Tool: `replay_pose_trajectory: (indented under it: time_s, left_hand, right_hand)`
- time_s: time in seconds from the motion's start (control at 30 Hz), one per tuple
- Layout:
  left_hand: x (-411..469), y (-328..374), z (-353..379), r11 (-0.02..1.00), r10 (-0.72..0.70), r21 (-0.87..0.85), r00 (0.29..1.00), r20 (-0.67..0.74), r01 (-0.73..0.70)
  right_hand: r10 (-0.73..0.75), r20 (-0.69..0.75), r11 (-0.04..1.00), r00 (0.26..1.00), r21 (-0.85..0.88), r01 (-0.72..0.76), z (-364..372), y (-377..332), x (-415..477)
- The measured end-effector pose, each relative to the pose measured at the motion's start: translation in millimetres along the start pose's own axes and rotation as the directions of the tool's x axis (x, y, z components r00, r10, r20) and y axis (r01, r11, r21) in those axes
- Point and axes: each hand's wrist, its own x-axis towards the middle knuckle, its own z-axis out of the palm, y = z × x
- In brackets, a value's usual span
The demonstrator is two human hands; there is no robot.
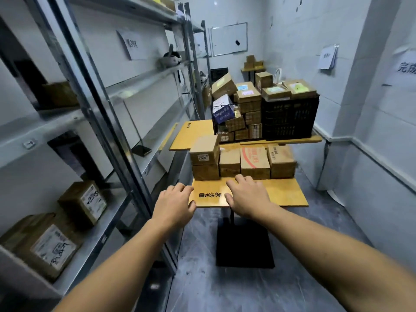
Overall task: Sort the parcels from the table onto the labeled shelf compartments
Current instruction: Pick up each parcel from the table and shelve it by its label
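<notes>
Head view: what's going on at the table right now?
A person stretches both bare hands over the near edge of the yellow table, toward the row of cardboard parcels. The left hand and right hand hold nothing, fingers loosely curled. Two labelled parcels already sit on the lower metal shelf at left; more wait in the black crate behind.

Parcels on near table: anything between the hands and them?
Nothing visible. The right hand is over the bare front strip of the table and the left hand is at its front left corner, both holding nothing. The row of parcels stands just beyond them, with only bare tabletop between.
</notes>
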Motion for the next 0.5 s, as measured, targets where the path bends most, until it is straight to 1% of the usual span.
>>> replay_pose_trajectory:
  time_s: [0.13, 0.27, 0.37, 0.5]
  left_hand:
    - [73, 5, 9, 1.000, -0.021, -0.004, 1.000, 0.010, 0.021]
    - [124, 8, 35, 0.997, -0.074, -0.029, 0.997, 0.024, 0.075]
    - [144, 7, 57, 0.995, -0.089, -0.040, 0.992, 0.091, 0.093]
    - [178, -10, 77, 0.989, -0.130, -0.053, 0.986, 0.103, 0.136]
  right_hand:
    - [-0.006, 0.012, 1.000, 1.000, 0.017, 0.006, 5, 31, 62]
    - [-0.029, 0.025, 0.999, 0.999, 0.041, 0.028, 19, 57, 114]
    - [-0.038, 0.112, 0.997, 0.993, 0.064, 0.031, 39, 65, 138]
    - [-0.049, 0.174, 0.996, 0.984, 0.083, 0.035, 67, 68, 176]
